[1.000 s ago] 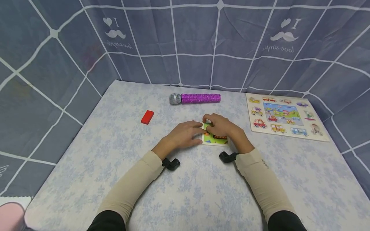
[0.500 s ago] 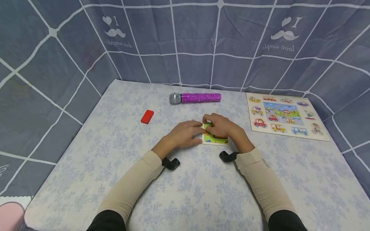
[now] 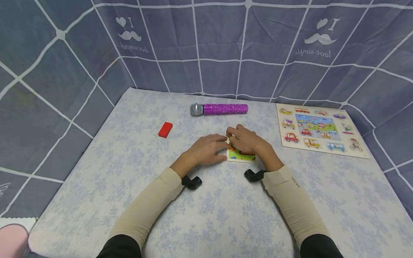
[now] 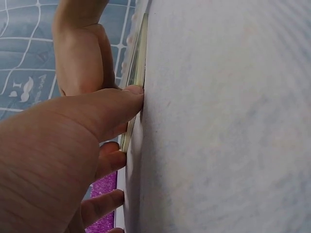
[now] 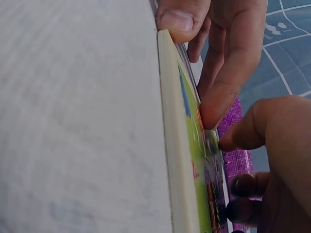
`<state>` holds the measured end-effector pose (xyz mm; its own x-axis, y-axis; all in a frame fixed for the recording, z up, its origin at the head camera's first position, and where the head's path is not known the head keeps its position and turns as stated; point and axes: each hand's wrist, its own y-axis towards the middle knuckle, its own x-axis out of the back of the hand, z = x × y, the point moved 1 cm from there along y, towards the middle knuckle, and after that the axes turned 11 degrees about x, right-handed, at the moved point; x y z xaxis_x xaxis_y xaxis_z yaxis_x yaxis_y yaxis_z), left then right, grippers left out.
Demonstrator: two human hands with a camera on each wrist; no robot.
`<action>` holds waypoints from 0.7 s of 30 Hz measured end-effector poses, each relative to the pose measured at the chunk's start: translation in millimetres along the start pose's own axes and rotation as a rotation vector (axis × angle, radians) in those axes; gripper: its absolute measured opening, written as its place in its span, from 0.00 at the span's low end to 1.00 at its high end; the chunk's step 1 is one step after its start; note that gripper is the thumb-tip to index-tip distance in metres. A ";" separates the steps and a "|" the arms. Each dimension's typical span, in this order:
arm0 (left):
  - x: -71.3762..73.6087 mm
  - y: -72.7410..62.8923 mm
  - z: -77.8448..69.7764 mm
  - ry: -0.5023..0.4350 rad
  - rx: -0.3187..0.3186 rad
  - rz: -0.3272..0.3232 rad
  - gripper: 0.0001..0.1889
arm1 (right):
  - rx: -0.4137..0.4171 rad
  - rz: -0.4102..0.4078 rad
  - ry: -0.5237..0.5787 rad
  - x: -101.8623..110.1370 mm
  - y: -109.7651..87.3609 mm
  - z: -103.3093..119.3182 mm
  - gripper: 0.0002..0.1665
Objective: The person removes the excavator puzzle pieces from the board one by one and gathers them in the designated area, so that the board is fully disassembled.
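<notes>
A small flat puzzle board (image 3: 240,156) with a green picture lies on the table, partly covered by both hands. At its left side is my left hand (image 3: 206,148), fingers nearly straight. In the right wrist view the left thumb (image 5: 180,22) presses the near corner, and the left index finger (image 5: 228,82) touches the picture. My right hand (image 3: 246,139) reaches over the board's far part with bent fingers, its fingertips on the far edge and upper left corner. Whether it has a loose piece between the fingertips is hidden.
A purple glitter microphone (image 3: 222,109) lies at the back. A red block (image 3: 165,129) sits to the left. On the right rests a larger vehicle puzzle board (image 3: 309,146). Grey grid-patterned cloth (image 3: 219,39) hangs behind the table (image 3: 206,222).
Both hands keep nearly the same place at the small puzzle board. The right hand's fingers shift very slightly. The head view drifts a little.
</notes>
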<state>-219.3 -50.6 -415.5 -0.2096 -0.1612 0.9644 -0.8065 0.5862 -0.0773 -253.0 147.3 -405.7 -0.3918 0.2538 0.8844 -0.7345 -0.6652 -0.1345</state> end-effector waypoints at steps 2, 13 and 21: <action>0.3 -0.2 -0.1 0.002 0.006 0.006 0.24 | 0.005 -0.009 0.002 0.1 0.7 0.0 0.13; 3.7 0.8 -2.8 0.010 0.015 0.018 0.24 | 0.137 -0.184 -0.086 4.9 -0.2 -6.2 0.07; 2.5 -0.1 -1.6 0.019 0.018 0.013 0.23 | 0.177 -0.212 0.006 10.2 -4.2 -8.0 0.13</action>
<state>-218.9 -49.8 -412.6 -0.2096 -0.1381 0.9680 -0.8134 0.5740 -0.0943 -258.3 158.3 -399.8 -0.2434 0.4039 0.8818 -0.6922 -0.7092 0.1338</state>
